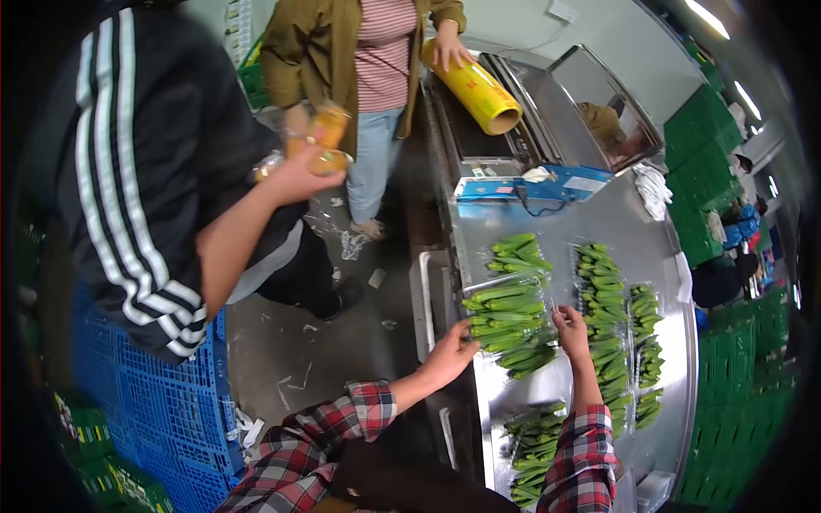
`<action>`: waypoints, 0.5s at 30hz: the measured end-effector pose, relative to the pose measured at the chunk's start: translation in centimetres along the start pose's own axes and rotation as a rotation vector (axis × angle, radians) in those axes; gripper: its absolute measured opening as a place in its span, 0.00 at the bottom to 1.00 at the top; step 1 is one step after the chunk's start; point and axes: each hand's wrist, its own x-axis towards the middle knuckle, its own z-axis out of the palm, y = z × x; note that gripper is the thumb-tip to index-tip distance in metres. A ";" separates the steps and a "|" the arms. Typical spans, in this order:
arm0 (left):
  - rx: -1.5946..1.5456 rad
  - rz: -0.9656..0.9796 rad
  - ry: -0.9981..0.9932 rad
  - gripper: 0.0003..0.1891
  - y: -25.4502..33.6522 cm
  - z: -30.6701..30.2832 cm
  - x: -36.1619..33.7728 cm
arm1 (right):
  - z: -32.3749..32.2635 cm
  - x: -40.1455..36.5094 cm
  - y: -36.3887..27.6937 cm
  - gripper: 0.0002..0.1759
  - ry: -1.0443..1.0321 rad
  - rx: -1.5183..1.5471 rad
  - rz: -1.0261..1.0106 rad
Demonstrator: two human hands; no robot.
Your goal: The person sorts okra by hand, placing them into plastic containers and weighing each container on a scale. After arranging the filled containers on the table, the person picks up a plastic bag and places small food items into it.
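A clear tray of okra [506,312], green pods laid in a row, sits between my hands above the steel table. At its left edge, my left hand [451,355] grips the tray with bent fingers. My right hand [571,332] pinches at the tray's right edge, fingertips together. Another bunch of okra [517,252] lies just beyond it. To the right run rows of packed okra [601,291] and smaller packs [647,355]. More okra [534,445] lies near my right forearm.
A wrapping machine [547,179] stands at the table's [676,342] far end. There another person's hand rests on a yellow film roll [479,90]. At left, a person in a striped black sleeve holds orange packs [325,141]. Blue crates [162,393] and green crates [727,410] flank the area.
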 end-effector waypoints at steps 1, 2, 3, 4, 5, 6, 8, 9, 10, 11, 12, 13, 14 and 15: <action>-0.043 -0.036 -0.008 0.26 -0.5 -0.1 0.1 | 0.2 0.0 0.1 0.12 -0.023 -0.081 -0.007; -0.104 -0.049 -0.033 0.27 -0.3 -0.4 -0.1 | 0.2 -0.1 0.3 0.12 -0.040 -0.162 -0.019; -0.090 -0.041 -0.022 0.27 0.2 -0.9 -0.3 | 0.2 0.1 0.4 0.13 -0.052 -0.243 -0.030; -0.074 -0.038 -0.014 0.27 0.9 -1.7 -1.0 | 0.2 0.4 -0.1 0.14 -0.052 -0.154 0.034; -0.059 -0.039 -0.009 0.27 1.2 -2.4 -1.7 | 0.2 0.3 -0.4 0.15 -0.053 -0.065 0.104; -0.038 -0.059 0.023 0.26 0.2 -3.1 -1.7 | -0.1 0.0 -0.6 0.16 -0.057 0.021 0.177; -0.101 -0.094 0.066 0.26 -1.6 -5.1 -2.4 | -0.7 -0.4 -1.1 0.17 0.038 0.191 0.212; -0.114 -0.114 0.099 0.26 -1.9 -6.2 -3.0 | -1.4 -0.7 -1.7 0.19 0.101 0.229 0.227; -0.159 -0.146 0.125 0.25 -2.4 -7.3 -3.8 | -1.8 -1.1 -2.4 0.18 0.167 0.286 0.180; -0.202 -0.179 0.149 0.25 -2.8 -8.5 -4.5 | -2.3 -1.6 -3.4 0.18 0.235 0.345 0.135; -0.214 -0.217 0.182 0.25 -2.8 -9.5 -5.5 | -2.7 -2.5 -4.9 0.16 0.224 0.423 0.110; -0.174 -0.247 0.182 0.24 -3.4 -10.7 -6.4 | -3.1 -3.9 -7.7 0.15 0.215 0.497 0.092; -0.138 -0.285 0.173 0.23 -5.1 -12.2 -7.1 | -3.3 -6.0 -11.3 0.12 0.183 0.548 0.123; -0.108 -0.333 0.161 0.23 -7.2 -13.4 -8.1 | -3.0 -8.2 -13.7 0.10 0.095 0.591 0.066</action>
